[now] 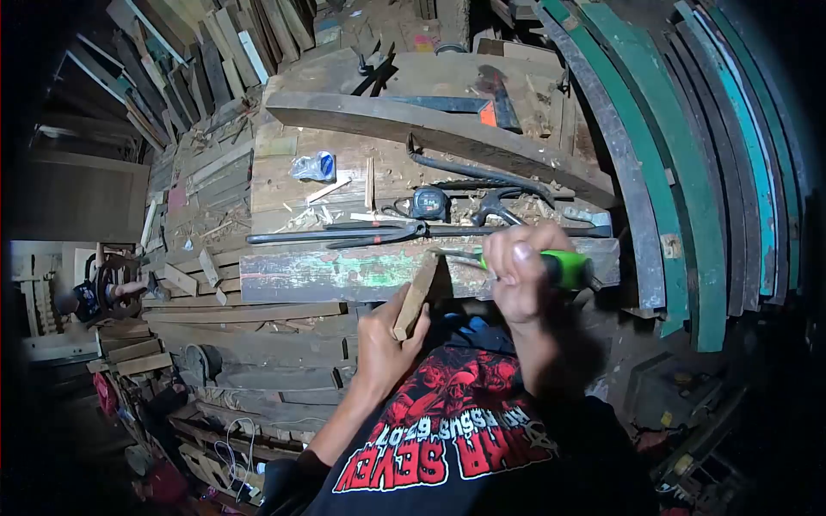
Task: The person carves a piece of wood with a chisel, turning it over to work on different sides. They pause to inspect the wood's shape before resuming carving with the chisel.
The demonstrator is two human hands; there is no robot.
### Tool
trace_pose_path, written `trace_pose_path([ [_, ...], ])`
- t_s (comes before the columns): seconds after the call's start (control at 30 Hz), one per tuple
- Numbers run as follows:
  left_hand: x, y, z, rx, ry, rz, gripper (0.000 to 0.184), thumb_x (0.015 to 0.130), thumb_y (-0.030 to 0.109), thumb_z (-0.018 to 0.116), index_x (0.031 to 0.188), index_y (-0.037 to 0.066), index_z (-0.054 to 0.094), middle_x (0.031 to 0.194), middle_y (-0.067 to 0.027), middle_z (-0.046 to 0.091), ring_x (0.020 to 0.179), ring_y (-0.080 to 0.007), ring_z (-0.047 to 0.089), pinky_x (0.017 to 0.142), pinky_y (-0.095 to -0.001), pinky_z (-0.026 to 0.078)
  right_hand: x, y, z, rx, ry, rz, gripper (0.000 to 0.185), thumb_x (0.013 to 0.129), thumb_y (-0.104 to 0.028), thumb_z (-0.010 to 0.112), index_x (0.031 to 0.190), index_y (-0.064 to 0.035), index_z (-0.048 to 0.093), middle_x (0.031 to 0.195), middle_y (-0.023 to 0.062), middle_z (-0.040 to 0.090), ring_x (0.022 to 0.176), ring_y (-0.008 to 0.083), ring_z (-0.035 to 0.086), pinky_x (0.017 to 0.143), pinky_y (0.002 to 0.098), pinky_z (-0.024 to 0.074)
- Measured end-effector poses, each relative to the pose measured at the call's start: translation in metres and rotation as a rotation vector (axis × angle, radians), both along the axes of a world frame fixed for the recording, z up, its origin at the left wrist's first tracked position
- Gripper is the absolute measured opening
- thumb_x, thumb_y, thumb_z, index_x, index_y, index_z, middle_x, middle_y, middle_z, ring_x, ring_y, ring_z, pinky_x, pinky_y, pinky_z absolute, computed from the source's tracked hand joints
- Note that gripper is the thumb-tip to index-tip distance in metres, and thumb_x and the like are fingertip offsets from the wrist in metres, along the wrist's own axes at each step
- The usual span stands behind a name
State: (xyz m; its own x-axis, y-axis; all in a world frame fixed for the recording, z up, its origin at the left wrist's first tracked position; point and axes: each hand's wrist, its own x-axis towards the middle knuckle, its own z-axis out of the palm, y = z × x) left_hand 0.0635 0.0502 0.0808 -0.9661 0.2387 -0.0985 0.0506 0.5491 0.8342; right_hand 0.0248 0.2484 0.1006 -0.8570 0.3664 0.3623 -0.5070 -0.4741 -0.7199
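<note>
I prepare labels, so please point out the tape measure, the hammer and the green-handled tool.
Tape measure (429, 205), head view, on its case.
Hammer (493, 205), head view, on its head.
Green-handled tool (570, 269), head view, on its handle.

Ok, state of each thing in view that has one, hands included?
Left hand: gripping wood block
Wood block: tilted, held
Right hand: gripping green-handled tool
Green-handled tool: held, tip near the block
Tape measure: unheld, no blade visible
Hammer: lying unheld
Long pincers: lying unheld
Plank: paint worn
Plastic wrapper: crumpled
Workbench: littered with shavings
</note>
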Motion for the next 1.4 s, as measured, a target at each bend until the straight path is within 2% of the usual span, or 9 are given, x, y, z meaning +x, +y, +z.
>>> trace_pose_path([
  [0.13,-0.001,0.002,0.000,0.033,0.014,-0.016,0.035,0.090,0.007,0.074,0.123,-0.006,0.070,0.089,-0.0262,0.074,0.082,-0.0363,0.078,0.071,-0.0392,0.059,0.006,0.028,0.051,0.021,0.142,0.088,0.024,0.101,-0.018,0.062,0.086,-0.0132,0.044,0.057,-0.0021,0.039,0.046,0.0093,0.032,0.049,0.0306,0.0275],
  [0.23,0.001,-0.002,-0.007,0.012,0.039,-0.066,0.039,0.090,0.005,0.074,0.127,-0.005,0.068,0.093,-0.0264,0.074,0.084,-0.0399,0.077,0.071,-0.0415,0.060,0.012,0.015,0.022,-0.062,0.054,0.032,0.030,0.099,-0.017,0.069,0.080,-0.0091,0.046,0.061,0.0006,0.043,0.052,0.0096,0.038,0.049,0.0318,0.0287],
  [0.33,0.005,-0.005,-0.007,-0.025,-0.001,-0.112,0.047,0.089,0.004,0.075,0.133,-0.007,0.064,0.103,-0.0298,0.074,0.094,-0.0423,0.076,0.078,-0.0427,0.060,0.010,-0.016,-0.042,0.206,-0.097,0.025,0.028,0.096,-0.012,0.064,0.078,-0.0087,0.043,0.063,0.0020,0.047,0.053,0.0093,0.041,0.049,0.0287,0.0322],
  [0.43,0.012,-0.010,-0.020,-0.041,0.074,-0.132,0.053,0.087,0.002,0.076,0.136,-0.009,0.061,0.102,-0.0307,0.073,0.092,-0.0421,0.077,0.077,-0.0403,0.060,0.004,-0.006,-0.030,0.007,-0.217,-0.006,0.026,0.094,-0.012,0.063,0.077,-0.0096,0.043,0.059,0.0015,0.045,0.052,0.0094,0.040,0.048,0.0284,0.0317],
  [0.67,0.014,-0.017,-0.026,-0.057,0.129,-0.215,0.063,0.083,0.001,0.077,0.142,-0.009,0.057,0.128,-0.0386,0.064,0.119,-0.0472,0.067,0.096,-0.0446,0.059,0.010,0.036,0.033,-0.127,0.133,0.166,0.019,0.104,-0.016,0.058,0.090,-0.0129,0.045,0.064,-0.0028,0.045,0.054,0.0084,0.036,0.054,0.0293,0.0324],
  [0.87,0.023,-0.023,-0.028,-0.115,0.118,-0.268,0.068,0.083,0.004,0.078,0.145,-0.009,0.053,0.129,-0.0391,0.064,0.121,-0.0483,0.066,0.097,-0.0464,0.058,0.012,-0.002,-0.007,0.058,-0.188,0.088,0.031,0.100,-0.015,0.064,0.079,-0.0137,0.042,0.054,-0.0037,0.039,0.043,0.0094,0.033,0.047,0.0306,0.0311],
  [1.07,0.020,-0.023,-0.032,-0.143,-0.011,-0.276,0.086,0.073,0.006,0.082,0.149,-0.010,0.046,0.143,-0.0366,0.056,0.122,-0.0477,0.065,0.101,-0.0469,0.057,0.019,0.022,0.063,0.060,0.099,0.101,0.026,0.101,-0.012,0.057,0.079,-0.0130,0.042,0.055,-0.0015,0.043,0.042,0.0105,0.037,0.044,0.0307,0.0312],
  [1.23,0.024,-0.018,-0.029,-0.150,0.008,-0.266,0.081,0.079,0.008,0.081,0.151,-0.007,0.047,0.139,-0.0383,0.058,0.121,-0.0498,0.064,0.097,-0.0484,0.058,0.038,-0.015,-0.012,-0.036,-0.222,0.118,0.023,0.097,-0.009,0.063,0.082,-0.0108,0.046,0.060,-0.0005,0.044,0.045,0.0098,0.035,0.046,0.0310,0.0295],
  [1.4,0.020,-0.011,-0.018,-0.164,-0.034,-0.277,0.091,0.069,0.003,0.084,0.151,-0.008,0.046,0.144,-0.0373,0.054,0.128,-0.0495,0.059,0.104,-0.0487,0.055,0.045,-0.004,0.028,0.041,0.002,0.086,0.021,0.093,-0.007,0.066,0.082,-0.0094,0.049,0.063,0.0012,0.046,0.049,0.0118,0.040,0.048,0.0324,0.0324],
])
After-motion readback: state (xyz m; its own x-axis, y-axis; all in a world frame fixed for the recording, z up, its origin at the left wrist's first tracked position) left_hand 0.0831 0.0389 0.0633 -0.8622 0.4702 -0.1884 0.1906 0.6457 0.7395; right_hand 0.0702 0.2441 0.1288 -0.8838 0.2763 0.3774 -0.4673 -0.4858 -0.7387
